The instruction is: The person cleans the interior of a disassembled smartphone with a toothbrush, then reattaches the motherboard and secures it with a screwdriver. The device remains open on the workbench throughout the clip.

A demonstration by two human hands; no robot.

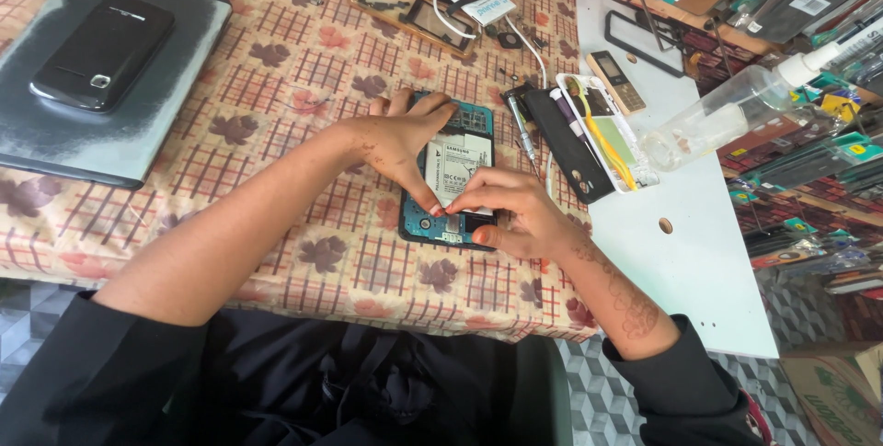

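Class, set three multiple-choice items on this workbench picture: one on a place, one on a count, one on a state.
1. Where does the black phone lie?
A. on the grey tablet
B. on the white board
C. in a hand

2. How many hands touch the opened phone?
A. none
B. one
C. two

3. What state is the opened phone in?
A. back cover on
B. back off, battery showing
C. wrapped

Key: 1 A, it rests on the tablet at top left. 2 C, the left hand and right hand both press it. 3 B, the white battery is bare.
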